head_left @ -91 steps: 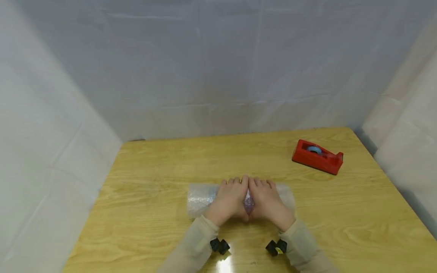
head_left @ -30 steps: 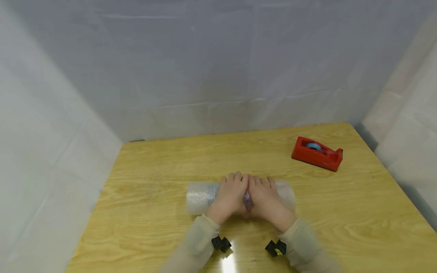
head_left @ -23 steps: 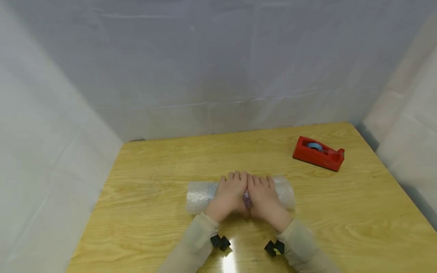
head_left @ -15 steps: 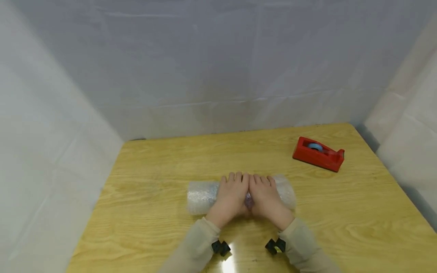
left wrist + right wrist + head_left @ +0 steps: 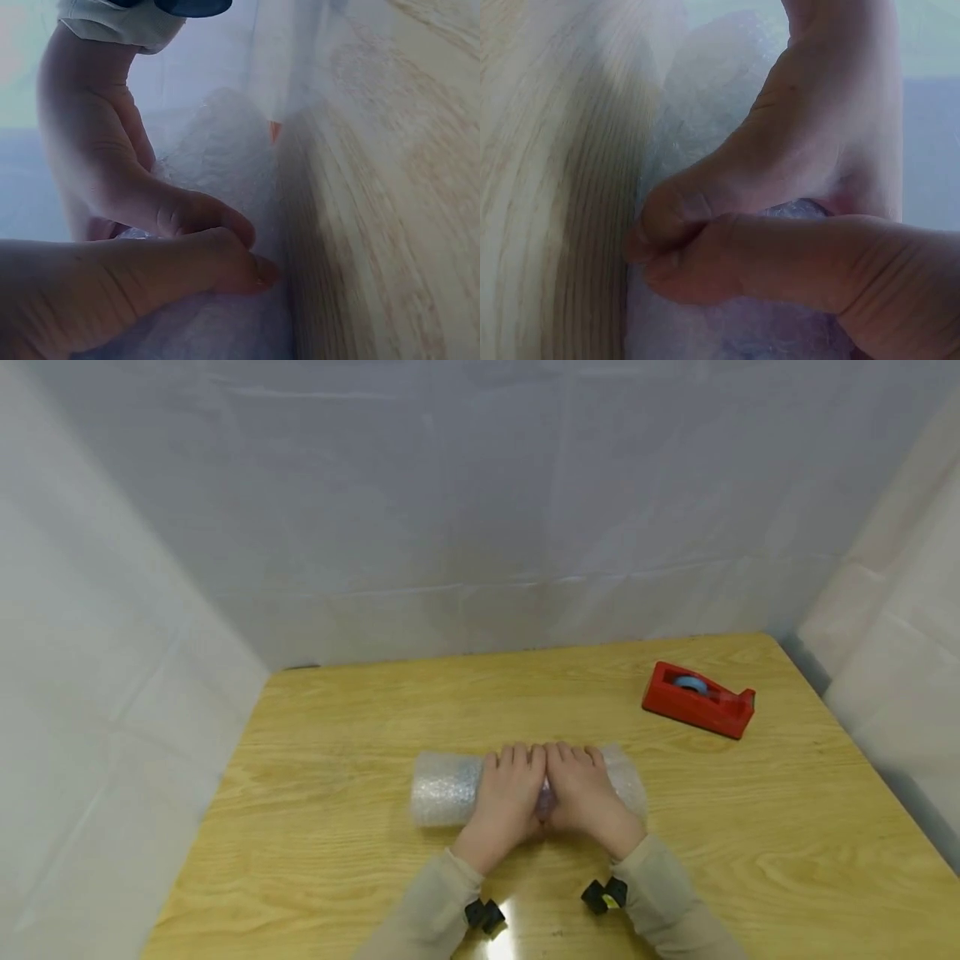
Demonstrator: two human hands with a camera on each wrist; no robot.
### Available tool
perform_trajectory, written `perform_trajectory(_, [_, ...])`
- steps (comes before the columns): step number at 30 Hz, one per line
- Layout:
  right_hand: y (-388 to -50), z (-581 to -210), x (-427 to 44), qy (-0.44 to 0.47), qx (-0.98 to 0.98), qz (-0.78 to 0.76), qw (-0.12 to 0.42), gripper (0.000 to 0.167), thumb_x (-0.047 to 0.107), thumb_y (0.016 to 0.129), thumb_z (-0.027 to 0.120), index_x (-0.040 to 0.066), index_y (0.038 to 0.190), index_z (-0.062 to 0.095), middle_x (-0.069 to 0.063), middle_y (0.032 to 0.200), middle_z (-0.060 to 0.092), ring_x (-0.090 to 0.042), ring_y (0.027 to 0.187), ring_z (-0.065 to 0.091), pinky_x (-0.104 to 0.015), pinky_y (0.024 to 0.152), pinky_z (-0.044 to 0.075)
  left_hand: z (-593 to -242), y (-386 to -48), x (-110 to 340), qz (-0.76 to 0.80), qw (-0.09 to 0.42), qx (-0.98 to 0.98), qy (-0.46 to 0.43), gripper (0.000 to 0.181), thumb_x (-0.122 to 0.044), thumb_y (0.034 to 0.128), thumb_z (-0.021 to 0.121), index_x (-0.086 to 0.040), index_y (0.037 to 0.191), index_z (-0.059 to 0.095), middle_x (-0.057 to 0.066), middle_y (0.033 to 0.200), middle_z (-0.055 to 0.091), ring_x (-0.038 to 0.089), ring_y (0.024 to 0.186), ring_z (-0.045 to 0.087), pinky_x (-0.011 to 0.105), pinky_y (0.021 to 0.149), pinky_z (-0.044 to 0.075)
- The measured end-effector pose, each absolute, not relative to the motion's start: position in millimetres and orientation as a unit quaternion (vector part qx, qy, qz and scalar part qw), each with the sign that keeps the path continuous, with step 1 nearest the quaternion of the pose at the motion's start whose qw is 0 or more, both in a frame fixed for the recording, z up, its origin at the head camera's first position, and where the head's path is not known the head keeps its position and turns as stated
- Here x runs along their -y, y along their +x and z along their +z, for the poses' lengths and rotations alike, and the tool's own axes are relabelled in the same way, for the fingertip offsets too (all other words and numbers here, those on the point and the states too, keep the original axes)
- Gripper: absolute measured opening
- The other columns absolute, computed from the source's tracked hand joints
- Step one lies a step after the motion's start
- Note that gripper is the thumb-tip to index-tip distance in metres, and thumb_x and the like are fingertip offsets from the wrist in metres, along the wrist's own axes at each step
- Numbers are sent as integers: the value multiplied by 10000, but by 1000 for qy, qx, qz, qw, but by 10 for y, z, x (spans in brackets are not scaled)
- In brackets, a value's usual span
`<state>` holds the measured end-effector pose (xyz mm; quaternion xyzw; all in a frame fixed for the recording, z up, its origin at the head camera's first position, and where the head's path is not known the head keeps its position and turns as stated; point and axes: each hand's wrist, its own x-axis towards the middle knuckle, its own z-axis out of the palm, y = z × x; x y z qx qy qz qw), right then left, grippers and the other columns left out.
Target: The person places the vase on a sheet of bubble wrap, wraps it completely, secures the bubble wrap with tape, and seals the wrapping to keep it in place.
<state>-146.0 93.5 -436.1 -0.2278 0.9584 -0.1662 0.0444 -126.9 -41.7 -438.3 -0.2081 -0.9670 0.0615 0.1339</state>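
A roll of clear bubble wrap [image 5: 444, 789] lies crosswise on the table in the head view, with a bluish-purple tint showing near its middle. My left hand [image 5: 507, 797] and right hand [image 5: 587, 793] grip it side by side, index fingers together and fingers curled over the far side. Both wrist views show the thumbs low on the near side of the roll, tips touching, close to the tabletop. In the left wrist view, my right hand [image 5: 112, 150] is beyond my left thumb. What lies inside the wrap cannot be made out.
A red tape dispenser [image 5: 697, 700] with a blue-cored tape roll stands at the back right of the wooden table [image 5: 337, 718]. White sheeting [image 5: 487, 510] hangs behind the table and along both sides.
The bubble wrap roll has shifted slightly away from me, and its right end tilts a little farther back. Both hands have kept their grip on it throughout.
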Motion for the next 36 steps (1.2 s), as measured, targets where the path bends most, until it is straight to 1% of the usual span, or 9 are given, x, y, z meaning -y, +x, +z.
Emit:
perform_trajectory(3, [-1460, -4369, -949, -230, -958, -165, 50, 926, 431, 579, 911, 29, 1314, 517, -147, 1268, 582, -377, 1209, 515, -632, 1055, 282, -4365, -1258, 412, 65, 133, 966, -213, 808, -531, 542, 876, -104, 1152, 562, 66, 986, 607, 224, 901, 584, 366, 722, 455])
perform_trajectory(6, [-1453, -4364, -958, -233, -956, -166, 61, 962, 460, 557, 919, 31, 1315, 512, -141, 1264, 579, -376, 1203, 517, -636, 1041, 289, -4344, -1243, 407, 69, 119, 967, -216, 844, -580, 533, 866, -100, 1157, 564, 73, 993, 612, 234, 913, 596, 380, 739, 471])
perform_trajectory(13, [-1437, -4326, -962, -239, -952, -175, 79, 964, 406, 523, 937, 28, 1300, 510, -127, 1233, 584, -352, 1151, 548, -615, 1002, 321, -4281, -1232, 400, 79, 85, 969, -219, 899, -616, 497, 870, -102, 1163, 555, 70, 981, 605, 236, 906, 608, 391, 752, 489])
perform_trajectory(18, [-1425, -4312, -958, -237, -951, -177, 91, 1013, 417, 529, 938, 19, 1345, 487, -144, 1291, 570, -360, 1205, 522, -626, 1036, 290, -4248, -1253, 410, 75, 47, 972, -218, 988, -655, 456, 884, -104, 1203, 546, 81, 1015, 611, 246, 937, 608, 408, 770, 496])
perform_trajectory(21, [-1405, -4305, -955, -234, -954, -169, 80, 1028, 427, 542, 933, 18, 1367, 475, -160, 1317, 564, -370, 1234, 504, -643, 1051, 266, -4238, -1305, 426, 67, 13, 975, -213, 1026, -677, 473, 868, -102, 1254, 536, 92, 1049, 615, 257, 967, 607, 430, 805, 497])
perform_trajectory(25, [-1378, -4319, -936, -231, -959, -156, 53, 1045, 413, 547, 937, 7, 1383, 458, -194, 1325, 551, -413, 1236, 486, -661, 1054, 254, -4202, -1378, 443, 34, -27, 979, -197, 986, -650, 497, 868, -104, 1254, 550, 89, 1046, 620, 259, 971, 607, 435, 809, 496])
perform_trajectory(28, [-1370, -4334, -924, -229, -961, -152, 44, 1057, 396, 546, 942, 0, 1392, 446, -210, 1329, 541, -437, 1232, 478, -663, 1063, 248, -4188, -1413, 439, 8, -46, 981, -189, 957, -609, 478, 897, -102, 1218, 564, 82, 1027, 622, 256, 961, 608, 426, 788, 496])
perform_trajectory(31, [-1378, -4353, -918, -225, -962, -150, 40, 1033, 391, 538, 945, 4, 1367, 466, -197, 1303, 557, -422, 1216, 497, -657, 1052, 269, -4189, -1425, 436, 5, -53, 980, -191, 989, -594, 469, 910, -93, 1228, 523, 78, 1017, 622, 252, 953, 612, 425, 779, 494])
perform_trajectory(36, [-1402, -4350, -933, -218, -963, -151, 54, 1028, 412, 546, 940, 1, 1363, 472, -183, 1296, 568, -393, 1225, 505, -646, 1052, 279, -4188, -1408, 431, 7, -47, 978, -203, 1016, -579, 472, 922, -117, 1233, 433, 80, 1014, 618, 257, 948, 615, 436, 783, 484])
